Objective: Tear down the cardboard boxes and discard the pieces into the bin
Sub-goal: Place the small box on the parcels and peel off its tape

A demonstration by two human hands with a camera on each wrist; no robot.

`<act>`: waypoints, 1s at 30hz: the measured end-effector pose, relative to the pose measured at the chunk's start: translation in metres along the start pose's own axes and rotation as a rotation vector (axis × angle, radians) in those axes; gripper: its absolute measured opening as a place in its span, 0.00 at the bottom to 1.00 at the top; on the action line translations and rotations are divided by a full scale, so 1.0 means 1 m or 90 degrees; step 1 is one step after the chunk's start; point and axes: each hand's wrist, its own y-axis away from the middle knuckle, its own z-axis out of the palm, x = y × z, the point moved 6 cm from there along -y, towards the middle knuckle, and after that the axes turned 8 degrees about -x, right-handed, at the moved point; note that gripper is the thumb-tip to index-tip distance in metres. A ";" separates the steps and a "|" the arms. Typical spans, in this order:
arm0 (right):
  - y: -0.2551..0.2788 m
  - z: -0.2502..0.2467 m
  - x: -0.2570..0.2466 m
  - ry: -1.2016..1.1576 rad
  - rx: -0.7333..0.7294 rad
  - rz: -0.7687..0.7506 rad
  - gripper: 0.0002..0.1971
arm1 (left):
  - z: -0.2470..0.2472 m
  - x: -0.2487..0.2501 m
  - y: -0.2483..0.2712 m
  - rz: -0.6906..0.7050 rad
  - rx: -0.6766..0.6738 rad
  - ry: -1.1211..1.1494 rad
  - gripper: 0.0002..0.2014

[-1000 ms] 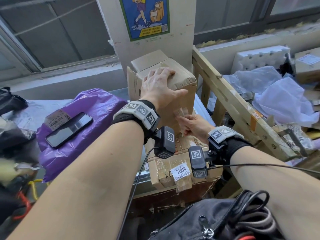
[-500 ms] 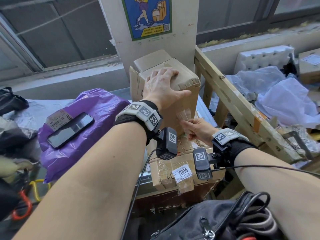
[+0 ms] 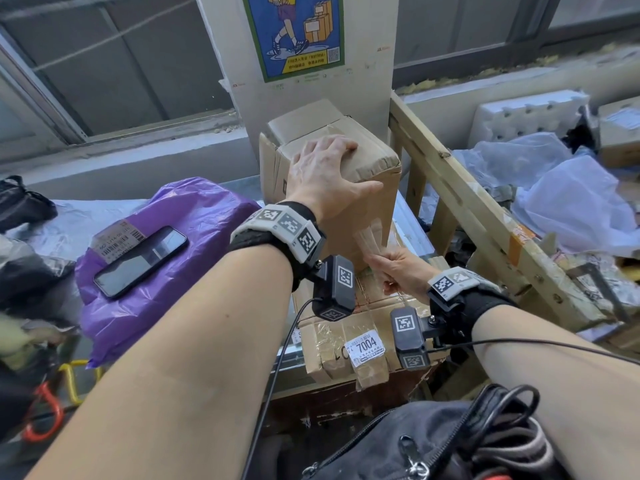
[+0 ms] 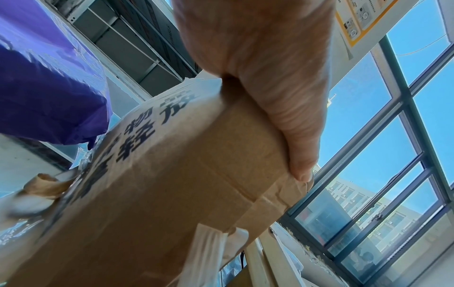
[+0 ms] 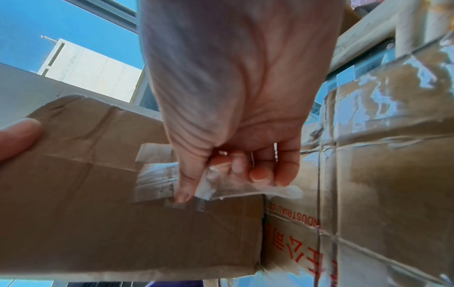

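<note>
The tall brown cardboard box (image 3: 349,188) stands upright on a flatter, heavily taped brown carton with a white "7004" sticker (image 3: 367,346), right in front of the pale pillar carrying a blue poster (image 3: 298,32). The left hand (image 3: 325,181) lies spread over the tall box's top front edge, fingers fairly straight and the thumb down the front face, pressing it steady. Low on that same face, the right hand (image 3: 398,271) pinches a strip of clear packing tape (image 5: 221,186) between thumb and fingers, the strip partly lifted from the cardboard. To the tall box's left, a black phone (image 3: 140,259) rests on a purple plastic bag (image 3: 166,271).

The thin tape could snap or slip from the pinch under a sharp pull. A hard tug might also drag the box off the carton if the pressing hand eases.
</note>
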 end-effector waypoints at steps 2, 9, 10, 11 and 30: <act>0.000 0.001 0.003 -0.001 -0.001 0.006 0.20 | -0.001 -0.001 0.000 -0.001 0.004 0.001 0.34; 0.005 -0.002 0.006 -0.004 0.019 0.025 0.23 | 0.000 -0.001 -0.001 -0.006 0.001 0.001 0.35; 0.005 -0.002 0.007 -0.008 0.020 0.028 0.23 | 0.000 0.000 -0.001 -0.006 0.003 0.001 0.34; 0.005 -0.003 0.009 -0.012 0.023 0.031 0.23 | 0.000 0.000 -0.001 -0.006 0.003 0.002 0.34; 0.005 -0.006 0.020 0.001 0.006 0.073 0.24 | 0.001 -0.002 -0.003 -0.008 0.001 0.006 0.34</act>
